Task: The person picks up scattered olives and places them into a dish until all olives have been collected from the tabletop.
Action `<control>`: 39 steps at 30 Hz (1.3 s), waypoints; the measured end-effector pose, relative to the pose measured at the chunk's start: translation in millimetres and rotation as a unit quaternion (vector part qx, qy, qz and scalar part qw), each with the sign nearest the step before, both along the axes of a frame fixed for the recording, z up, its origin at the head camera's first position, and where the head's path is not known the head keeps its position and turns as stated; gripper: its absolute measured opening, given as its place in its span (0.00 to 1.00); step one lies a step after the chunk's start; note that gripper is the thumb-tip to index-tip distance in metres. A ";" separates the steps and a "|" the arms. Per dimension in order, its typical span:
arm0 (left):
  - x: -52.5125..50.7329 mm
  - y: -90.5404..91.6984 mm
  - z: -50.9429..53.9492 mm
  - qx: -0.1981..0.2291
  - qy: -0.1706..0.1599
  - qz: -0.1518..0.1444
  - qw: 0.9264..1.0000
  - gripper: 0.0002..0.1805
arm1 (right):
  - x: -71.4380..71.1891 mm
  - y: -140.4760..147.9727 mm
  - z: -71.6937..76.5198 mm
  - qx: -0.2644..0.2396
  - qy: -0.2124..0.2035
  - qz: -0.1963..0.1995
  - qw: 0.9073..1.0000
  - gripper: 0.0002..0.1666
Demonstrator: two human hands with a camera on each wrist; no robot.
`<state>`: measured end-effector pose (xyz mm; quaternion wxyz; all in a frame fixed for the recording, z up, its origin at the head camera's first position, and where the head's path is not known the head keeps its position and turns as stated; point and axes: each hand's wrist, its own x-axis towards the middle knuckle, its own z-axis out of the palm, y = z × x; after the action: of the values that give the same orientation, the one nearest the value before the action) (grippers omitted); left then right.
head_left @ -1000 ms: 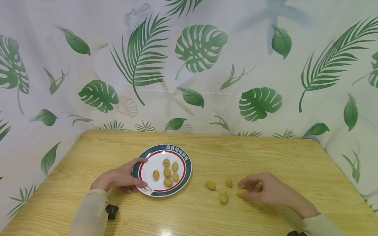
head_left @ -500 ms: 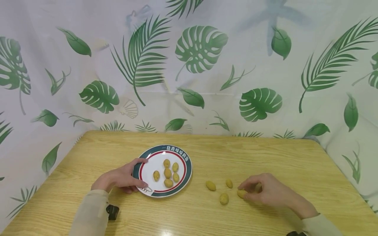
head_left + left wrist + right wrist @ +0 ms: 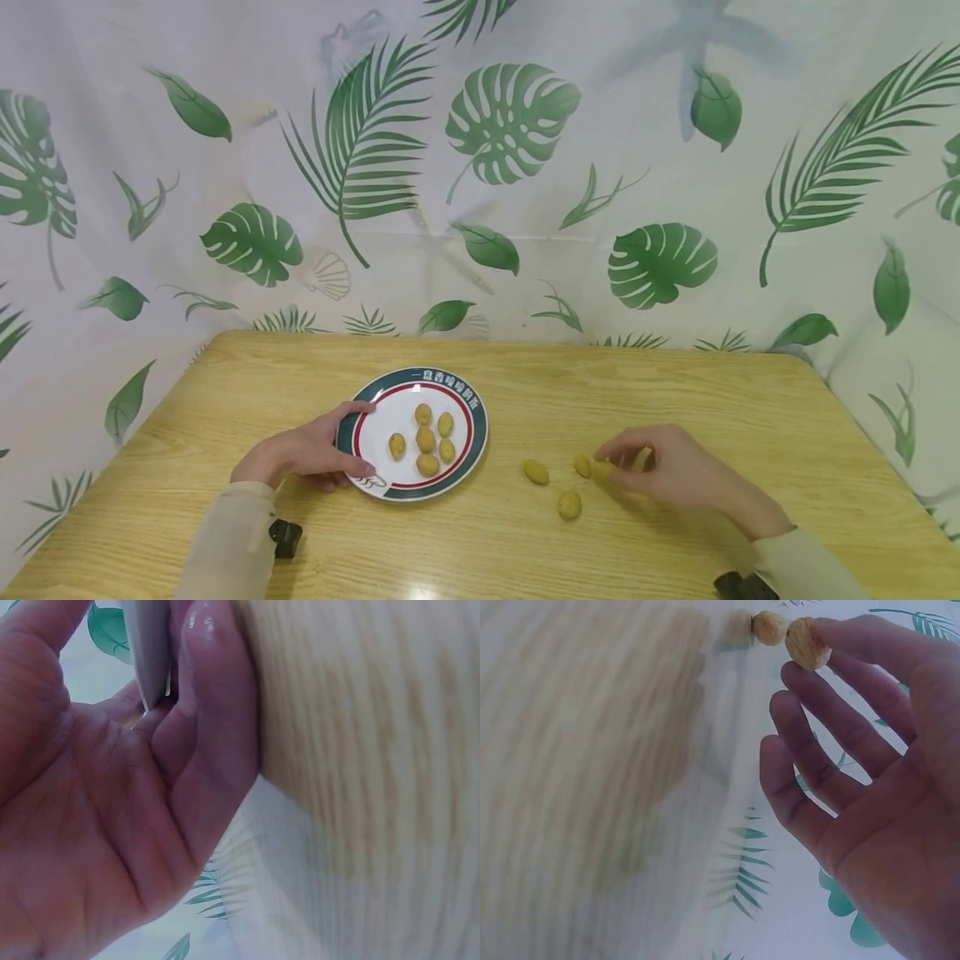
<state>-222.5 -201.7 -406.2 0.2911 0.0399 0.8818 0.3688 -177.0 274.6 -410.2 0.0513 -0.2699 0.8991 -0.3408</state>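
The left hand (image 3: pixel 311 452) grips the left rim of a white plate (image 3: pixel 378 446) with a dark green border; in the left wrist view the plate's edge (image 3: pixel 150 652) sits between thumb and fingers of that hand (image 3: pixel 112 802). Several small yellow potatoes (image 3: pixel 425 439) lie on the plate. On the right, the right hand (image 3: pixel 678 468) pinches a small potato (image 3: pixel 602 471) between thumb and fingertips, close beside another one (image 3: pixel 582 465). The right wrist view shows the pinched potato (image 3: pixel 808 643) at the thumb tip of the hand (image 3: pixel 885 780).
Two more potatoes lie on the wooden table (image 3: pixel 480 550) between the plate and the right hand: an oblong one (image 3: pixel 536 472) and a rounder one (image 3: pixel 569 505). Behind the table hangs a white cloth (image 3: pixel 555 275) with green leaf prints.
The right hand has moved slightly left and away from the body, and the pinched potato has moved with it towards the neighbouring one. The left hand and plate have stayed in place.
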 end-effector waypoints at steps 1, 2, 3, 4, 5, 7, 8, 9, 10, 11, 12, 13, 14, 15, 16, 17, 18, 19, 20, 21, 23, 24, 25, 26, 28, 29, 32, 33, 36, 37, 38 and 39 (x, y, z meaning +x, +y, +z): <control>0.1 0.0 -0.1 0.000 0.001 -0.002 1.000 0.51 | -0.8 -1.1 0.2 -0.001 0.005 0.001 1.000 0.11; 0.3 0.2 -0.2 0.000 0.001 -0.002 1.000 0.51 | -1.7 -2.3 0.4 -0.002 0.010 0.001 1.000 0.11; 0.4 0.5 -0.1 0.000 0.001 -0.003 1.000 0.51 | -2.5 -3.6 0.6 -0.002 0.015 0.001 1.000 0.11; 0.4 0.6 -0.2 0.001 0.000 -0.003 1.000 0.51 | -3.4 -5.0 0.7 -0.002 0.022 0.001 1.000 0.11; 0.5 0.9 -0.2 0.001 0.000 -0.003 1.000 0.51 | -4.3 -6.4 0.8 -0.002 0.028 0.000 1.000 0.10; 0.5 1.1 -0.3 0.001 -0.001 -0.003 1.000 0.51 | -6.0 -9.3 1.6 -0.001 0.034 -0.002 0.999 0.11; 0.5 1.1 -0.4 0.002 -0.002 -0.001 1.000 0.51 | -6.9 -10.9 2.0 -0.001 0.038 -0.003 0.999 0.11; 0.4 0.9 -0.6 0.001 -0.002 0.000 1.000 0.51 | -7.7 -12.3 2.5 0.000 0.041 -0.004 0.999 0.11; 0.3 0.8 -0.7 0.001 -0.003 0.002 1.000 0.51 | -8.6 -13.6 2.7 0.000 0.044 -0.004 0.999 0.11; 0.4 0.8 -0.7 0.001 -0.004 0.003 1.000 0.51 | -9.3 -14.9 3.0 -0.001 0.045 -0.005 0.999 0.11; 0.4 0.6 -0.7 0.001 -0.004 0.002 1.000 0.51 | -9.9 -16.2 3.3 -0.002 0.046 -0.006 0.999 0.11; 0.5 0.9 -0.7 0.001 -0.006 0.004 1.000 0.51 | -10.6 -17.6 3.7 -0.002 0.047 -0.008 0.999 0.11; 0.6 1.0 -0.7 0.000 -0.006 0.006 1.000 0.51 | -11.5 -19.0 3.7 -0.004 0.049 -0.010 0.999 0.11; 0.6 1.0 -0.8 0.000 -0.007 0.006 1.000 0.51 | -12.4 -20.7 3.8 -0.006 0.052 -0.011 0.999 0.11; 0.7 1.2 -0.6 -0.001 -0.007 0.007 1.000 0.51 | -13.3 -22.2 3.9 -0.008 0.053 -0.014 0.998 0.10; 0.6 1.3 -0.5 -0.001 -0.007 0.007 1.000 0.51 | -14.3 -24.3 4.2 -0.012 0.055 -0.016 0.998 0.10; 0.5 1.3 -0.4 -0.002 -0.006 0.007 1.000 0.51 | -15.5 -26.4 4.4 -0.014 0.060 -0.017 0.998 0.10; 0.3 1.5 -0.3 -0.001 -0.007 0.009 1.000 0.51 | -16.8 -28.6 4.8 -0.017 0.063 -0.019 0.998 0.10; -0.1 1.4 -0.3 0.000 -0.007 0.008 1.000 0.51 | -18.3 -31.0 5.1 -0.019 0.069 -0.019 0.997 0.10; -0.5 1.3 -0.2 0.000 -0.007 0.007 1.000 0.51 | -19.5 -33.6 6.0 -0.022 0.075 -0.020 0.997 0.10; -1.5 1.2 -0.2 0.003 -0.006 0.008 1.000 0.51 | -21.9 -38.6 8.0 -0.028 0.082 -0.021 0.996 0.10; -1.8 1.1 -0.1 0.004 -0.006 0.008 1.000 0.51 | -22.8 -40.8 9.0 -0.030 0.084 -0.020 0.996 0.10; -2.0 0.9 0.1 0.005 -0.006 0.006 1.000 0.51 | -23.7 -43.1 9.7 -0.033 0.084 -0.020 0.996 0.10; -2.0 0.6 0.2 0.004 -0.005 0.004 1.000 0.51 | -24.3 -45.3 10.4 -0.037 0.085 -0.018 0.996 0.10; -1.4 0.6 0.2 0.001 -0.006 0.005 1.000 0.51 | -24.8 -49.6 11.7 -0.044 0.082 -0.016 0.996 0.10; -1.0 0.5 0.3 0.000 -0.006 0.006 1.000 0.51 | -25.1 -51.6 11.8 -0.047 0.081 -0.014 0.996 0.10; -0.1 0.2 0.0 -0.004 -0.006 0.007 1.000 0.51 | -25.5 -57.2 12.1 -0.055 0.079 -0.013 0.995 0.10; 0.1 0.3 -0.2 -0.005 -0.006 0.010 1.000 0.51 | -25.6 -58.8 12.3 -0.058 0.077 -0.013 0.995 0.10; 0.0 0.3 0.1 -0.006 -0.007 0.010 1.000 0.51 | -27.2 -62.6 12.4 -0.062 0.078 -0.012 0.995 0.10; -0.1 0.5 0.3 -0.006 -0.007 0.010 1.000 0.52 | -27.5 -63.9 13.1 -0.060 0.077 -0.013 0.995 0.10; -0.2 0.6 0.3 -0.007 -0.008 0.010 1.000 0.52 | -28.0 -65.1 13.7 -0.057 0.074 -0.015 0.996 0.11; -0.4 0.6 0.3 -0.007 -0.008 0.009 1.000 0.52 | -28.5 -66.4 14.5 -0.054 0.072 -0.017 0.996 0.11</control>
<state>-222.9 -201.1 -405.9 0.2948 0.0270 0.8823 0.3659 -205.5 208.3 -395.7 -0.0345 -0.2808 0.8852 -0.3692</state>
